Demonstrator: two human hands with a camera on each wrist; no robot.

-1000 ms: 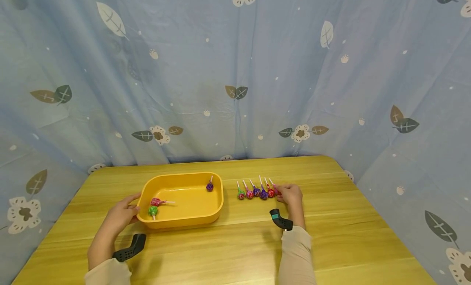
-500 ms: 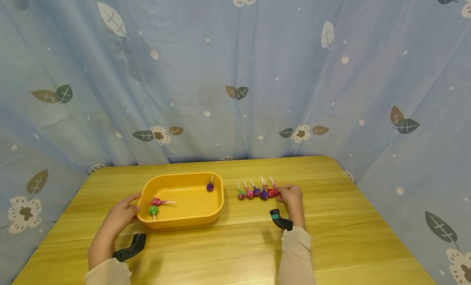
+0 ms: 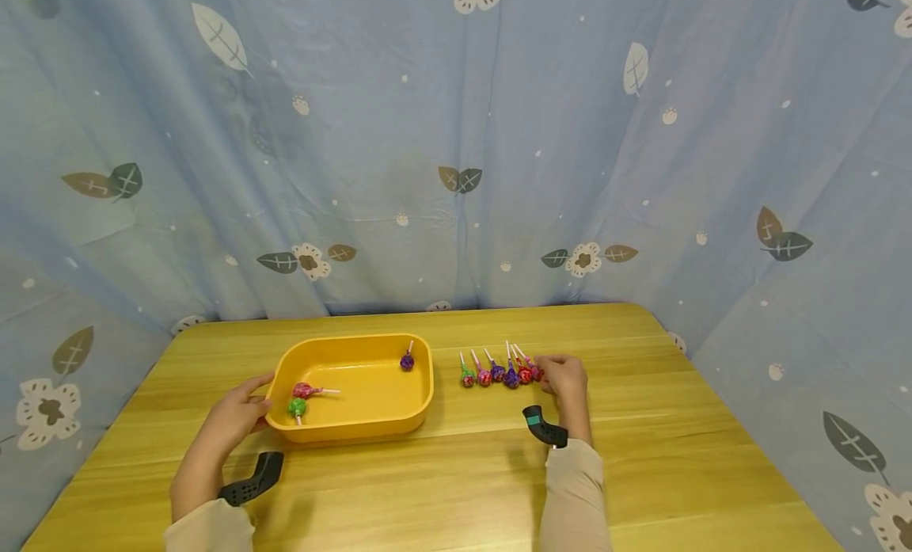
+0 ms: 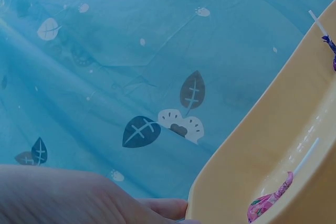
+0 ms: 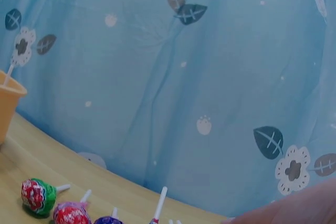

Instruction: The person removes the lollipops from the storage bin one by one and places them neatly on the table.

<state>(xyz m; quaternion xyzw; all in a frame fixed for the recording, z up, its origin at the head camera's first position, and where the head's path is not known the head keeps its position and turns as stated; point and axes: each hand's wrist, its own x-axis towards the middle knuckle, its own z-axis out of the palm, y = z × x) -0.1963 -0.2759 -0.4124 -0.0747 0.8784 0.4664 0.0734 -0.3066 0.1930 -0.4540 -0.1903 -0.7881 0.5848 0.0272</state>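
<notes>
A blue curtain (image 3: 399,140) hangs behind the far edge of the wooden table (image 3: 456,489). Toward the table's left edge stands a yellow tray (image 3: 349,432) — plastic by its look, so probably light, stiff and apt to slide, best steadied by the rim. The left hand (image 3: 238,409) does just that, its fingers and thumb grasping the left end.

The right hand (image 3: 567,375), out toward the table's right edge, pinches the wrapped head of the end pink lollipop (image 3: 536,373); the fingertips are partly hidden. That lollipop closes a row near the far edge, to the right of the tray: a green lollipop (image 3: 467,380), another pink one, two purple ones and a red lollipop (image 3: 525,375).

Inside the tray, one purple lollipop (image 3: 407,363) lies in the far right corner, a pink-red one and a green one near the left end. Each should be light and hard, with a slick wrapper and a round head likely to roll — hold it there, or by the stick close beneath, since the thin stick could bend.
</notes>
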